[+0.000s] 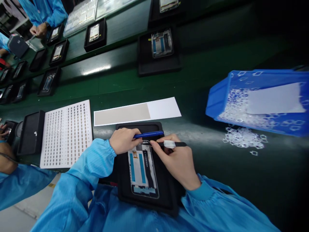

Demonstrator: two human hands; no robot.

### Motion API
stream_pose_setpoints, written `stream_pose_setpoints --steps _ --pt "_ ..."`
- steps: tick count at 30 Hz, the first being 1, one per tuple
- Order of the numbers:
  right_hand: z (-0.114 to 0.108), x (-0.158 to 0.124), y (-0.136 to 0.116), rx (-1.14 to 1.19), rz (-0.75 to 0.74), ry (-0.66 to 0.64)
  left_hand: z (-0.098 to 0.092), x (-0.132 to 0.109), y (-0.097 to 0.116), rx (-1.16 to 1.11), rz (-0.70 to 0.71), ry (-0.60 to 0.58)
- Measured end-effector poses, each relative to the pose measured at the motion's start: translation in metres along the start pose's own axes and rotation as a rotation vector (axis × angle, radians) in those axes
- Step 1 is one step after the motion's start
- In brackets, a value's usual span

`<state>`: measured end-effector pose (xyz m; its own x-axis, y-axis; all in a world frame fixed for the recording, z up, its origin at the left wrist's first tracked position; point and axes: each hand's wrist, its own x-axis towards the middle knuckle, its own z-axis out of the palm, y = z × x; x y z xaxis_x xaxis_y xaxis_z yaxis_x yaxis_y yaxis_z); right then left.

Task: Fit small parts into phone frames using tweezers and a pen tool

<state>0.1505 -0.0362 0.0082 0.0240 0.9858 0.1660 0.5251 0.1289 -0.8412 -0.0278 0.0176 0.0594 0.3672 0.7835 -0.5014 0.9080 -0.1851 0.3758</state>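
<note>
Hands both worked at the near edge of the worktop [198, 106], over one phone [142, 169]. Left hand [123, 140] was closed on a blue tool [149, 134], fingers wrapped round its near end; the tool lay crosswise just above the phone's top end. Right hand [177, 161] was pinched on a black tool [170, 144] with a white wrap at mid-shaft, and its tip met the phone's top edge just below the blue tool. Whether the blue tool touched the phone could not be told. The phone lay open-backed, blue strips and a black ribbon showing, seated lengthwise in a black tray [169, 199] that overhung the near edge towards the blue sleeves. Just beyond the tray lay a strip [137, 111], grey over its left part and white at its right end. Left of the tray, a white sheet [66, 133] carried rows of small pads, and a second black tray [31, 132] touched its left side. Near the right edge a blue bin [263, 100] stood tilted, holding white bits and a white card; more bits [243, 137] lay spilled on the worktop just in front of it. Along the far edge, more trays [158, 48] with phones sat in rows. At the far left corner a co-worker's hands [38, 30] in blue sleeves were held together; what they held could not be told. Another co-worker's arm [7, 161] showed at the near left.
</note>
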Motion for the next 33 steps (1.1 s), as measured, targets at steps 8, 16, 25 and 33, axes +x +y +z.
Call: stream_pose_setpoints --steps 8,16,25,33 --pt "0.002 -0.003 0.007 0.164 0.091 0.130 0.014 -0.031 -0.004 -0.157 0.044 0.321" --pt "0.011 -0.010 0.008 0.387 0.155 0.224 0.082 -0.135 -0.034 -0.389 -0.210 0.387" --pt "0.009 0.000 0.020 0.522 0.216 0.314 0.092 -0.145 -0.024 -1.201 -0.266 0.275" --pt "-0.006 0.019 0.016 0.378 0.074 0.051 -0.069 -0.025 -0.100 -1.048 -0.311 0.772"
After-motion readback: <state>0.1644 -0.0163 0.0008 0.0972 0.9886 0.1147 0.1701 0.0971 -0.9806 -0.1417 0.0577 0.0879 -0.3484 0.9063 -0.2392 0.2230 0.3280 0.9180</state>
